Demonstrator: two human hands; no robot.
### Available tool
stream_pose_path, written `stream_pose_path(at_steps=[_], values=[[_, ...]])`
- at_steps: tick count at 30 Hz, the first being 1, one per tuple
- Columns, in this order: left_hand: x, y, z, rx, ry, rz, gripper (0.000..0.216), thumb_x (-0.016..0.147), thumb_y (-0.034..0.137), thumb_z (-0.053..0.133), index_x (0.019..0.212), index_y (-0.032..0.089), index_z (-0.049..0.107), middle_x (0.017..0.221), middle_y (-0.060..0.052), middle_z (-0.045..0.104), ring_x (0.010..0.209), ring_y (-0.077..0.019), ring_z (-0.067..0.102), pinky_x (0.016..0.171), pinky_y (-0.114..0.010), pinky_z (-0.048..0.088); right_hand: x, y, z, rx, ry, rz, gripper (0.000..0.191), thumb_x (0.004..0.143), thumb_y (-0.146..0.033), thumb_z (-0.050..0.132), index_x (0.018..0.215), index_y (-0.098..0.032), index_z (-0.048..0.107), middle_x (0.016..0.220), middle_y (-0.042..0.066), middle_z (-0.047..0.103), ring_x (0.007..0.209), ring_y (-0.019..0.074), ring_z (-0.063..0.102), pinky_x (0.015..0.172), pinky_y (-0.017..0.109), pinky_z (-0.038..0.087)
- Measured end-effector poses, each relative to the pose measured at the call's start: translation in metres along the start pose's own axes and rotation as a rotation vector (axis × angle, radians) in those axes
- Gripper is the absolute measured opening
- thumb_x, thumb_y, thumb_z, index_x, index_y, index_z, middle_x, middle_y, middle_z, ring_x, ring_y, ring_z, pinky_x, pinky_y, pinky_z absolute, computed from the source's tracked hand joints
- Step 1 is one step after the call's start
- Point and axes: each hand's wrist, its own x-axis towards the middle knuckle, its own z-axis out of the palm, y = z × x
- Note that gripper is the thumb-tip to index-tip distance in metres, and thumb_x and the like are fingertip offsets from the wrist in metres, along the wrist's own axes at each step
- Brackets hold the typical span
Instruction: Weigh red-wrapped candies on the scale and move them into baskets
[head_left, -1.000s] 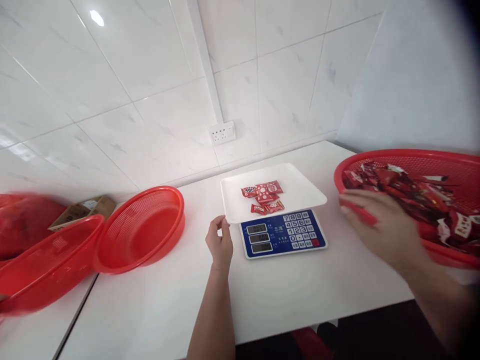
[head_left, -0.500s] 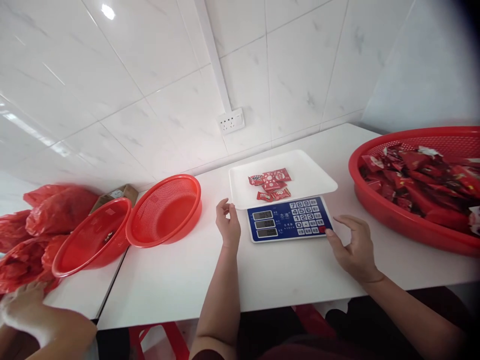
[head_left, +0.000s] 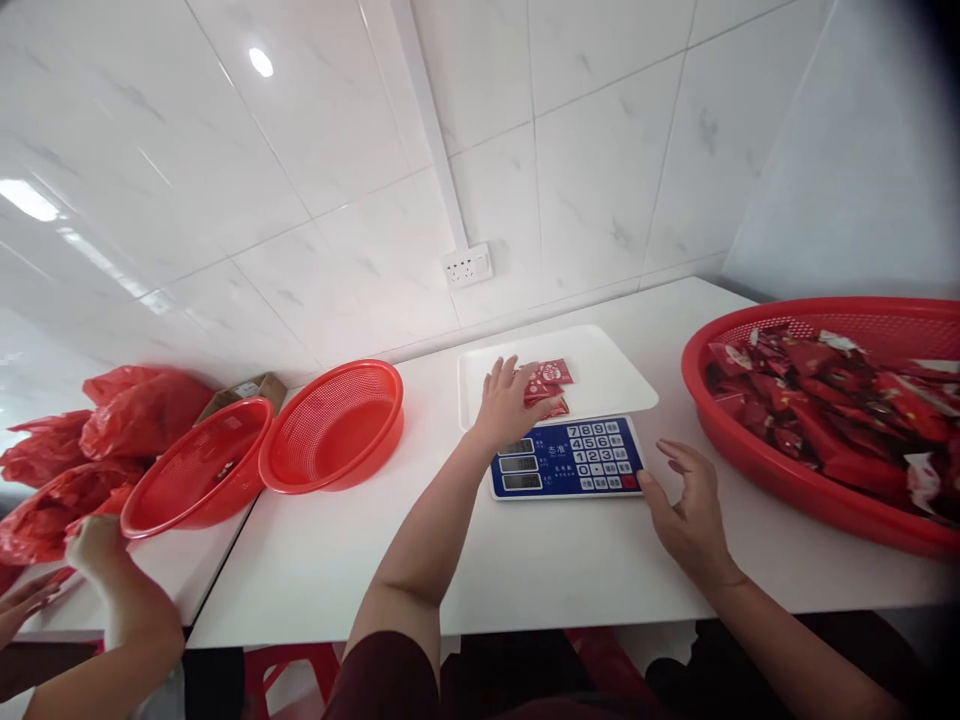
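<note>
The left hand (head_left: 504, 405) lies on the white scale tray (head_left: 615, 372), fingers spread over the small heap of red candy packets (head_left: 553, 375), covering part of it; whether any packet is pinched cannot be told. Just below those fingers is the blue keypad scale (head_left: 568, 458). The right hand (head_left: 688, 510) rests on the white worktop (head_left: 465, 560) at the scale's near right corner, fingers loosely spread, holding nothing. Right of it stands a big red basket (head_left: 757, 455) full of packets. Far left, two red baskets (head_left: 334, 425) and another person's hand (head_left: 94, 545).
</note>
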Motion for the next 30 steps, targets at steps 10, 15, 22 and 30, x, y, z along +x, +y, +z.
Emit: stream_pose_path(at_steps=[10, 15, 22, 30], values=[[0.058, -0.007, 0.013, 0.075, -0.116, -0.106, 0.040, 0.075, 0.046, 0.065, 0.108, 0.024, 0.058, 0.107, -0.011, 0.059, 0.107, -0.0304, 0.053, 0.092, -0.045, 0.040, -0.001, 0.001, 0.001, 0.013, -0.031, -0.010, 0.035, 0.086, -0.037, 0.051, 0.116, -0.019, 0.050, 0.114, 0.014, 0.054, 0.109, 0.0292, 0.051, 0.092, 0.054, 0.044], [0.063, -0.022, 0.004, -0.041, 0.089, -0.245, 0.030, 0.081, 0.028, 0.062, 0.109, 0.022, 0.056, 0.105, -0.009, 0.058, 0.086, -0.0177, 0.060, 0.078, -0.030, 0.048, -0.001, 0.004, 0.001, 0.019, -0.044, -0.018, 0.034, 0.087, -0.035, 0.051, 0.117, -0.020, 0.050, 0.113, 0.013, 0.054, 0.109, 0.0289, 0.051, 0.090, 0.054, 0.045], [0.047, -0.062, -0.066, -0.049, 0.308, -0.399, 0.036, 0.080, 0.022, 0.060, 0.115, 0.022, 0.054, 0.108, -0.009, 0.054, 0.075, -0.0129, 0.061, 0.067, -0.027, 0.051, -0.002, 0.006, 0.001, 0.040, -0.054, 0.023, 0.035, 0.087, -0.037, 0.051, 0.117, -0.020, 0.050, 0.114, 0.014, 0.054, 0.110, 0.0291, 0.050, 0.091, 0.053, 0.044], [-0.024, -0.118, -0.146, 0.229, 0.285, -0.676, 0.060, 0.069, 0.045, 0.072, 0.122, 0.021, 0.054, 0.148, -0.018, 0.027, 0.140, -0.0431, 0.012, 0.105, -0.066, 0.020, -0.002, 0.000, -0.001, 0.060, -0.052, 0.044, 0.037, 0.087, -0.038, 0.050, 0.118, -0.018, 0.051, 0.116, 0.014, 0.053, 0.112, 0.0289, 0.048, 0.093, 0.052, 0.043]])
